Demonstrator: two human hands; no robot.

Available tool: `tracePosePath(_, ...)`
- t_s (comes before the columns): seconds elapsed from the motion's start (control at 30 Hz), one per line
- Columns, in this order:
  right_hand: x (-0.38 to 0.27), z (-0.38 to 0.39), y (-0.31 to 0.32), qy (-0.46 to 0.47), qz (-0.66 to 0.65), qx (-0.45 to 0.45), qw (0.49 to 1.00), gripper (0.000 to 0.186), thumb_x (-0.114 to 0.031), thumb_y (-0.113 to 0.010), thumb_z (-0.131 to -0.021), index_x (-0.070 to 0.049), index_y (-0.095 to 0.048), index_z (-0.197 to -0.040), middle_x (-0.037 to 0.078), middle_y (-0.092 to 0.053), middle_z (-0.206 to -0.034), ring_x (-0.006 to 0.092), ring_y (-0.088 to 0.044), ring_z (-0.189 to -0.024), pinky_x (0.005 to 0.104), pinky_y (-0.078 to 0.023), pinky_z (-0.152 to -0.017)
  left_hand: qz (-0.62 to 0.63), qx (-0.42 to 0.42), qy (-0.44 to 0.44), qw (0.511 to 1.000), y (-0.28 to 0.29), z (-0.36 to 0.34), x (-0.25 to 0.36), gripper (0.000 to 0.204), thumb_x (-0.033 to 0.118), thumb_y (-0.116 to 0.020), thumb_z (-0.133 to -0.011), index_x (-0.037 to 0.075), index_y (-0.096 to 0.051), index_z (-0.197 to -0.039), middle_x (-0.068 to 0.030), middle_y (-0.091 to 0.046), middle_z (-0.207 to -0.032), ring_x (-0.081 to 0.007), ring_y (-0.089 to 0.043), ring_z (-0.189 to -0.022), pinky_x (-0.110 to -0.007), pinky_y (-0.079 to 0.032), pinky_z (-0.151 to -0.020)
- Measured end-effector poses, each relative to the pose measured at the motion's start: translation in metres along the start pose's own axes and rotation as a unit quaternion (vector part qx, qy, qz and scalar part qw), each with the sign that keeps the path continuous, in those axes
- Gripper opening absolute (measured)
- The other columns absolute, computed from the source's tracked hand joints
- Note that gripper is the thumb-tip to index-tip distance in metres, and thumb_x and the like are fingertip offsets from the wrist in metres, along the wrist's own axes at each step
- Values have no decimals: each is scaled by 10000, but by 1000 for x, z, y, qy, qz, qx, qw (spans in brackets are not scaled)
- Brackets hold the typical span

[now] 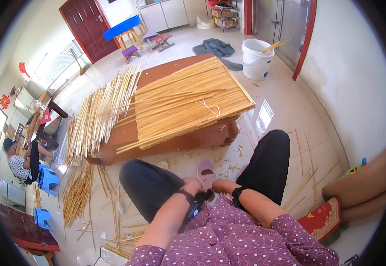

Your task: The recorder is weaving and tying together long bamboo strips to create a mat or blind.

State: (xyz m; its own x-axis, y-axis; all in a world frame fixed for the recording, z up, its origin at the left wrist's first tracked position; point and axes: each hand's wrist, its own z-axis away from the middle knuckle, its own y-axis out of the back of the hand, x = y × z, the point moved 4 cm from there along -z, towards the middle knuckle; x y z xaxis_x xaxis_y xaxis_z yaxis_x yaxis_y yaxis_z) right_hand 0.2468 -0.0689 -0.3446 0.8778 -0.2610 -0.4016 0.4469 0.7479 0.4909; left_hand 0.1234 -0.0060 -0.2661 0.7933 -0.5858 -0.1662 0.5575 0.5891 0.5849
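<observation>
Both hands, left hand (193, 185) and right hand (220, 185), meet by a pink slipper (206, 173); grip unclear, near smooth straw stalks (188, 104).

My blouse (246, 235) is plum purple with small white dots; my trousers (268, 164) are black. A black band (238, 193) sits on my right wrist. My slipper (206, 170) is pale pink. The reed mat (188, 102) and loose reeds (97, 115) are straw yellow on a red-brown worktop (175, 142). The bucket (257, 60) is white. The door (86, 26) is dark red. The small stools (46, 181) are blue. The floor (281, 106) is pale cream tile.
</observation>
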Motion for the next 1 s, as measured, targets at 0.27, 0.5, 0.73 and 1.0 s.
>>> tracePosePath(0.27, -7, -22, -9, 130, 138, 117, 975, 214, -170, -600, -801, -43, -734, -908, 206, -692, -980, 351, -676, -913, 459, -535, -776, -28, -18, -33, 999, -15, -33, 12, 680, 649, -634, -767, 150, -653, -1228, -61, -620, -1280, -271, -626, -1126, -466, -480, -911)
tracePosePath(0.5, 5, -25, -12, 98, 70, 82, 989, 278, -196, -650, -784, -28, -713, -996, 197, -687, -1021, 362, -662, -967, 450, -532, -822, -60, 14, -24, 998, 6, -29, 26, 384, 368, -590, -843, 168, -701, -1152, -59, -661, -1217, -256, -636, -1112, -478, -472, -880)
tracePosePath(0.73, -14, -12, -7, 136, 65, 63, 987, 246, -230, -587, -850, -172, -718, -1049, 144, -687, -1070, 346, -642, -1028, 449, -515, -866, -88, 9, -45, 995, -17, -62, 23, 375, 391, -649, -834, 218, -698, -1164, 11, -661, -1217, -231, -636, -1103, -468, -463, -871)
tracePosePath(1.0, 6, -47, -24, 90, 45, 97, 990, 317, -270, -547, -884, -53, -699, -1058, 190, -670, -1091, 350, -645, -1021, 437, -516, -852, -66, 66, 2, 996, 44, 5, 34, 372, 375, -680, -832, 242, -691, -1179, 44, -640, -1248, -213, -606, -1151, -483, -462, -870)
